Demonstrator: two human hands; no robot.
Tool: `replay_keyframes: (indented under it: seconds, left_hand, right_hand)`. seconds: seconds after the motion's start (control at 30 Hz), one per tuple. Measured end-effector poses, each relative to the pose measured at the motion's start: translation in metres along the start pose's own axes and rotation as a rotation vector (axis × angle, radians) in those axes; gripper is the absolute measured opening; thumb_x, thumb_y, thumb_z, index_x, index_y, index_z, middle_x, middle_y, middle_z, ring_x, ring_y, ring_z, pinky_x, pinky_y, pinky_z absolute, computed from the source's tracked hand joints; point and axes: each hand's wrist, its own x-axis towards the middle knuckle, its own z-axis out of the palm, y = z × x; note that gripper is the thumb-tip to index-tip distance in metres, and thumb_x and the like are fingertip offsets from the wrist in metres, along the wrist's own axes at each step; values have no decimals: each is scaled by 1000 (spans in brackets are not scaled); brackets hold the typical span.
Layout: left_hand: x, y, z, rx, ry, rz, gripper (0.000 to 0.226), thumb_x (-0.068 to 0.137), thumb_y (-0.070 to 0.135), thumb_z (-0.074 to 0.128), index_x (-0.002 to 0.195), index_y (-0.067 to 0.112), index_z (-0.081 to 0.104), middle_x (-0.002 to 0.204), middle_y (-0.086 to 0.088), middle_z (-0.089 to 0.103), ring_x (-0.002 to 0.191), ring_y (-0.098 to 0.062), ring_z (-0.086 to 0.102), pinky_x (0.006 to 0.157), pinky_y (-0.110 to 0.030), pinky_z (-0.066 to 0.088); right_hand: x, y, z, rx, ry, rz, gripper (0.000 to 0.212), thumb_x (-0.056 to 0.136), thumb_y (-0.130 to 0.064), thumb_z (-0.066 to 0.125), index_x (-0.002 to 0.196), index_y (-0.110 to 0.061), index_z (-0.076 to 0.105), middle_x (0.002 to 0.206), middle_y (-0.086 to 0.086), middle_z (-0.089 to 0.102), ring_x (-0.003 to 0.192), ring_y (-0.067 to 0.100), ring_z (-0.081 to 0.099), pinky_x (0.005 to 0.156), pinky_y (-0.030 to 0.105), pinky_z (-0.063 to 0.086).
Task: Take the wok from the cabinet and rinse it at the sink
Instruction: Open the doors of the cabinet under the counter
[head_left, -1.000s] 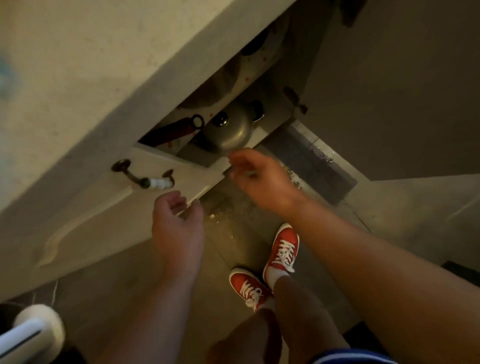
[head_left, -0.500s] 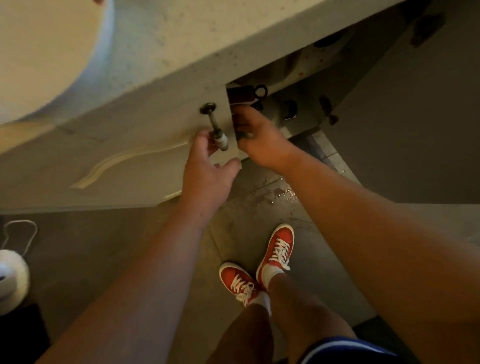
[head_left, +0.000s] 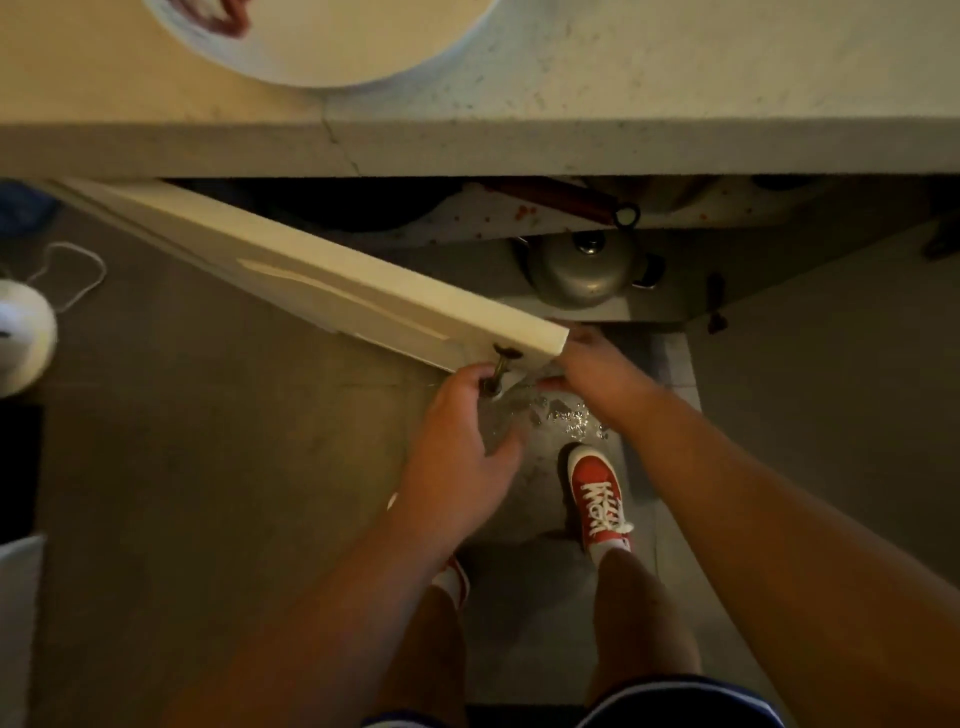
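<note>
1. The cabinet (head_left: 675, 306) is found under the countertop (head_left: 623, 78), and its cabinet door (head_left: 322, 291) stands partly swung out, running from 10 o'clock towards the centre of the view.
2. The door handle (head_left: 500, 370) is held by the left hand (head_left: 457, 447), whose fingers are curled round it just left of centre.
3. The door's free edge is gripped by the right hand (head_left: 597, 374) just right of centre. Its fingers are hooked over the corner with the thumb below, and the fingertips are hidden behind the door.
4. The wok (head_left: 343, 208) is judged to be the dark round vessel on the upper shelf (head_left: 467, 223) at 11 o'clock, half hidden by the counter edge. This cannot be confirmed in the dim light.
5. A red handle (head_left: 566, 197) with a ring end is seen lying on the same shelf at 12 o'clock. Whether it belongs to the wok cannot be told.
6. A lidded pot (head_left: 582, 270) is seen below it, at about 1 o'clock.
7. Done so far: the cabinet has been opened part of the way, and nothing inside is touched.
8. Left to do: the wok is to be grasped, lifted out, carried to the sink and rinsed. No sink is in view, so most of the task is judged to remain.
</note>
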Motion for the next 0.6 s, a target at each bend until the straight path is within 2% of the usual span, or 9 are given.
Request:
replay_keyframes:
  seconds: [0.1,0.13,0.2,0.27,0.37,0.43,0.5,0.53,0.6]
  left_hand:
    - [-30,8,-2,-17,303,-23,67,81,38,68,138,45,34,133,22,45,122,2,49,92,-26,51]
    - [-38,12,-3,2,418,11,71,81,35,68,142,42,32,138,19,41,127,0,45,96,-26,49]
    - [-51,21,-4,112,541,109,75,82,34,67,147,34,29,152,6,30,140,-7,32,105,-22,40]
    - [-57,27,-4,258,501,173,74,84,39,63,149,33,28,158,-2,20,146,-14,20,111,-22,29]
    - [-66,38,-2,489,434,124,66,88,49,55,147,28,34,160,-5,17,148,-23,15,112,-40,24]
    - [-73,42,2,554,440,90,62,89,50,52,145,26,38,160,-9,21,148,-26,14,114,-42,21]
    - [-78,42,3,568,471,67,58,91,50,52,141,24,44,158,-11,25,147,-28,17,115,-42,22]
    - [-81,38,2,569,500,53,55,91,49,53,139,22,47,158,-12,27,147,-28,19,114,-40,23]
    - [-89,35,1,531,539,42,48,92,45,55,132,19,53,155,-14,32,144,-29,25,112,-37,25]
  right_hand:
    - [-8,12,5,-73,-103,23,26,97,-29,58,80,-45,69,93,-15,66,96,11,61,77,28,52]
    - [-12,14,8,-92,-156,21,20,98,-30,57,85,-43,65,96,-14,63,95,9,61,74,26,51]
    - [-17,16,12,-154,-252,1,14,100,-33,53,92,-41,63,99,-13,63,91,4,60,70,24,50]
    - [-21,18,18,-177,-273,-20,14,101,-34,51,94,-39,62,102,-9,64,93,7,61,70,25,52]
    - [-30,19,25,-217,-283,-32,15,101,-35,50,92,-39,62,104,-2,65,103,24,64,86,43,54]
    - [-34,17,28,-289,-295,-38,17,101,-39,48,90,-42,61,99,-6,64,99,22,64,82,38,54]
    - [-37,16,33,-363,-319,-23,15,101,-42,46,96,-41,61,102,-5,63,94,16,63,67,27,51]
    - [-38,17,36,-389,-338,-9,15,101,-42,45,105,-39,60,107,-2,64,94,16,63,64,24,47]
    - [-41,24,45,-365,-374,4,29,103,-31,46,129,-27,56,127,8,62,111,27,62,63,16,47]
